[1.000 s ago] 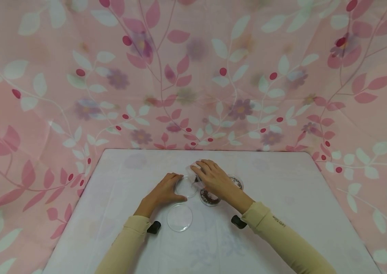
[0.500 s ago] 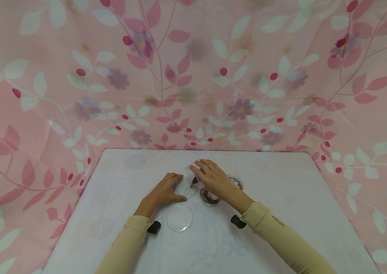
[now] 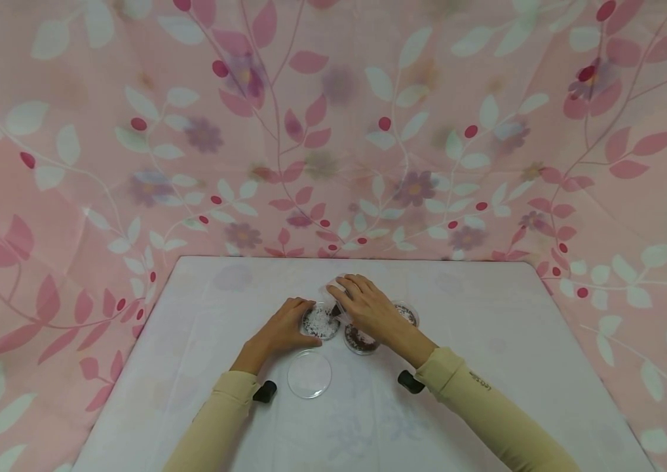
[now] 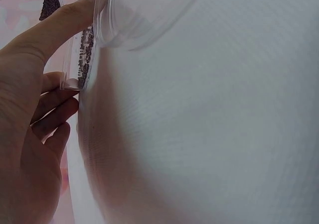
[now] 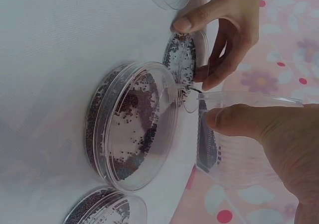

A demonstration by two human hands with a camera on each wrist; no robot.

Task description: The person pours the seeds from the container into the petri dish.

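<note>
My left hand holds a clear petri dish on the white table, thumb at its near rim and fingers at the far side. Dark granules are scattered across the dish's bottom. My right hand grips a clear plastic beaker, tipped on its side with its lip over that dish. A dark heap of granules lies against the beaker's lower wall near the lip. In the left wrist view, the dish appears edge-on between thumb and fingers.
Two more petri dishes with dark granules, a nearer one and a farther one, stand under and beside my right forearm. A clear round dish or lid lies nearer me. Pink floral cloth hangs behind the table.
Dark granules have run from the tipped beaker into the petri dish, which looked bare a second ago and now has them spread over its bottom. Both hands have stayed nearly in place.
</note>
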